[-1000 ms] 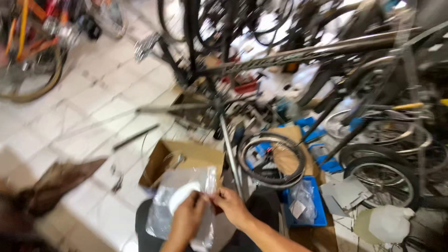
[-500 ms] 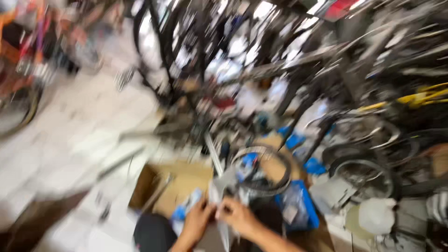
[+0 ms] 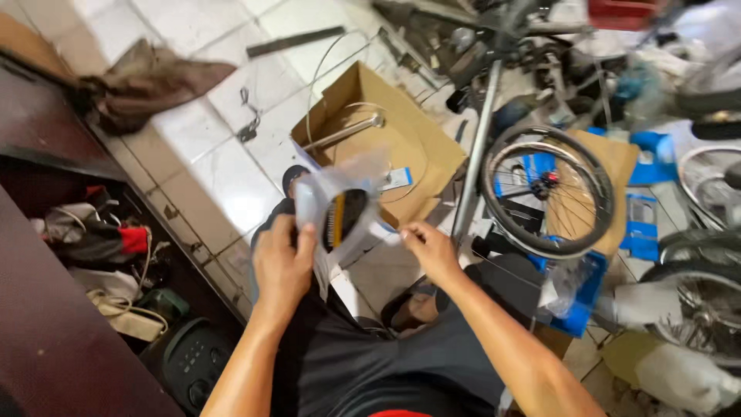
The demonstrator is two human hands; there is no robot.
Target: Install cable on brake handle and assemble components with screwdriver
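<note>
Gripping a clear plastic bag (image 3: 343, 208) between them, left hand (image 3: 282, 262) and right hand (image 3: 428, 249).

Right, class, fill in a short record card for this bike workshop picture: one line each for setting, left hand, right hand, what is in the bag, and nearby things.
Setting: cluttered workshop, white tiled floor
Left hand: grips a clear plastic bag from the side
Right hand: pinches the bag's edge
Bag contents: a dark round part with a yellow strip; kind unclear
Nearby: open cardboard box holding a metal tube; small spoked wheel; brown rag
</note>
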